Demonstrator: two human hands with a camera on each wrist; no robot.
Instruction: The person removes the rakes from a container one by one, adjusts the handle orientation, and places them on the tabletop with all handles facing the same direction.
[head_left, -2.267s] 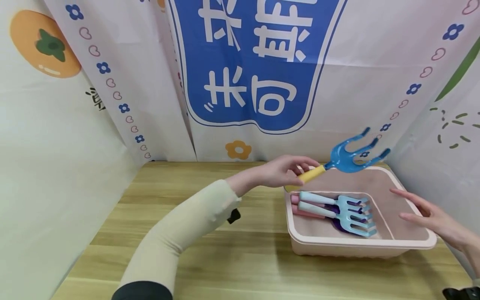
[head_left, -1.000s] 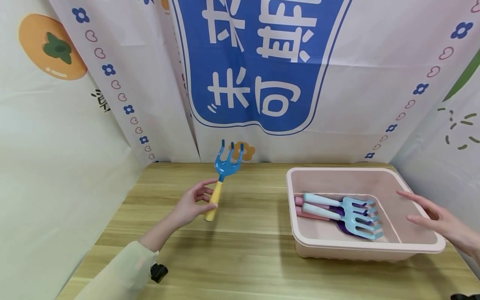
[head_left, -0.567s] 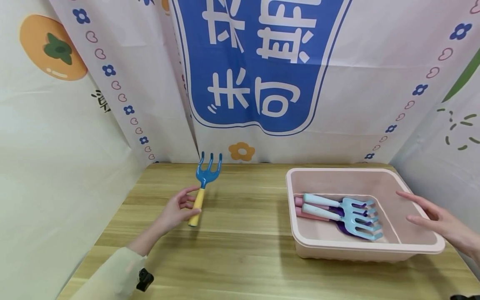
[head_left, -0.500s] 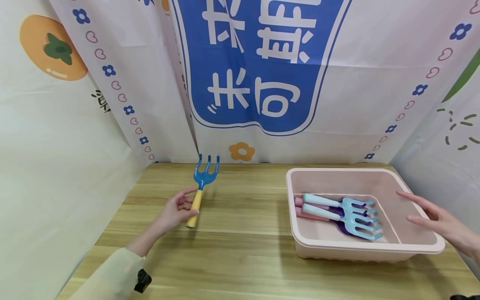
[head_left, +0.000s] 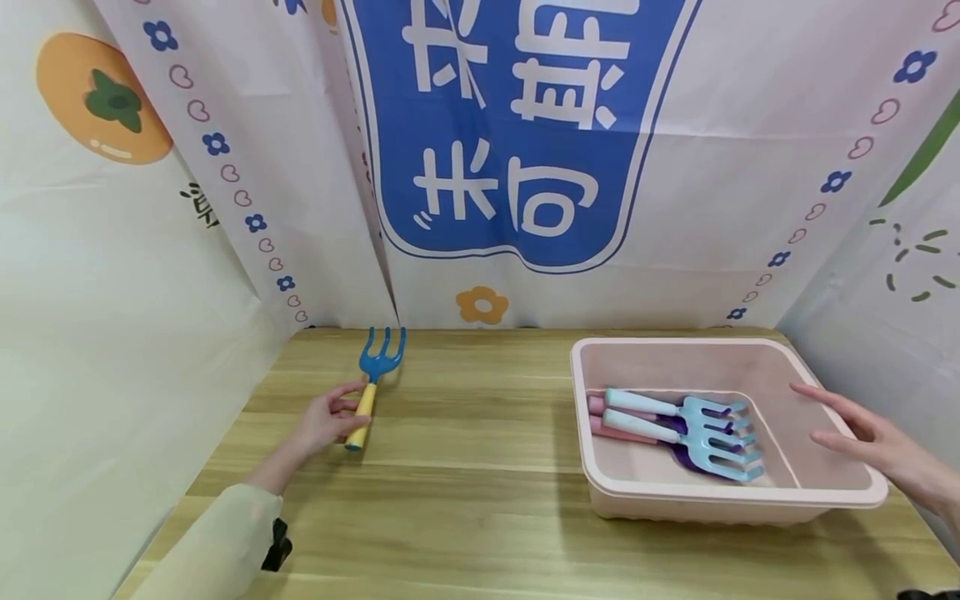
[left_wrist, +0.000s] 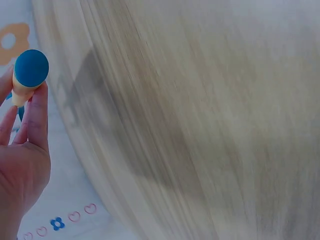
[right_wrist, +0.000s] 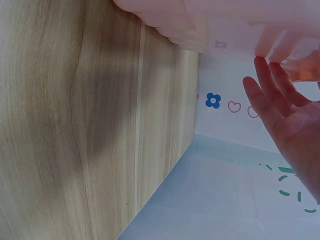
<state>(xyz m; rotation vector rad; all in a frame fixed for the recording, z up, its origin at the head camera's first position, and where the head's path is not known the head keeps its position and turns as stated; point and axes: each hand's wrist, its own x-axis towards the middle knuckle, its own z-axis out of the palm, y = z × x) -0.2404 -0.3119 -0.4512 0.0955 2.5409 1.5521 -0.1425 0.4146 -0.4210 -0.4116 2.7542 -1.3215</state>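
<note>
Toward the tabletop's (head_left: 480, 542) far left corner, the left hand (head_left: 324, 423) pinches the yellow handle of a blue fork (head_left: 364, 406), its tines pointing at the far edge. The left wrist view shows the handle raised, with shadow on the wood well apart. A wide stretch of tabletop lies between fork and bin (head_left: 727, 495), which sits near the right edge with scant room beyond. The right hand (head_left: 877, 446) rests fingers, straight and spread, at the bin's right rim. Inside, 2 pale forks (head_left: 701, 437) overlap 2 purple forks (head_left: 600, 427) toward the left end.
</note>
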